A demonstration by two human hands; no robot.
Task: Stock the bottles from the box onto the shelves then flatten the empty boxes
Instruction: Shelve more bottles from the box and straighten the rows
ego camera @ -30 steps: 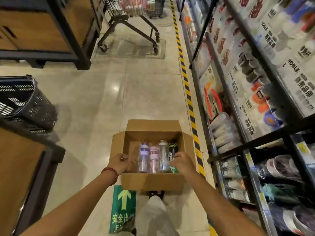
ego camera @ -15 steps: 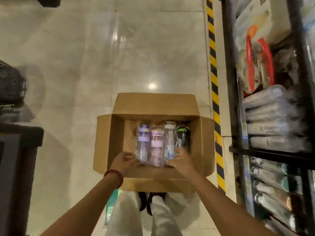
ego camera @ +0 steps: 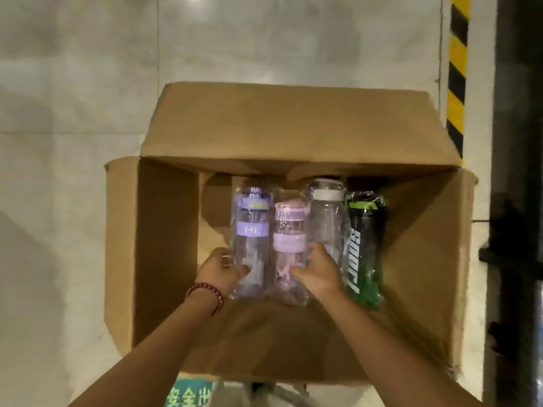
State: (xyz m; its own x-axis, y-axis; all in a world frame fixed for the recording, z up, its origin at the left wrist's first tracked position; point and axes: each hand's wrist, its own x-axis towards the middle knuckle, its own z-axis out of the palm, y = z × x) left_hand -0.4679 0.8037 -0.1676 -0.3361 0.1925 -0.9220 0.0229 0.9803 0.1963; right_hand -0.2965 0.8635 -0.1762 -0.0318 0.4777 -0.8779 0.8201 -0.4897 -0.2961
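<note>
An open cardboard box (ego camera: 164,248) sits on the floor, flaps spread. Several plastic-wrapped bottles lie side by side inside: a purple bottle (ego camera: 252,227), a pink bottle (ego camera: 288,245), a clear bottle with a white cap (ego camera: 327,218) and a black-and-green "Sport" bottle (ego camera: 364,245). My left hand (ego camera: 220,270), with a red bead bracelet at the wrist, grips the lower part of the purple bottle. My right hand (ego camera: 318,270) is curled round the lower part of the clear bottle, its thumb against the pink one.
Pale tiled floor (ego camera: 73,142) surrounds the box. A yellow-and-black hazard stripe (ego camera: 457,83) runs along the floor at the right, beside the dark shelf upright (ego camera: 520,171). A green floor sign (ego camera: 188,396) lies at the box's near edge.
The view has tipped down and closed in on the box; the shelves have left the frame. Both hands have gone from the box's near side onto the bottles.
</note>
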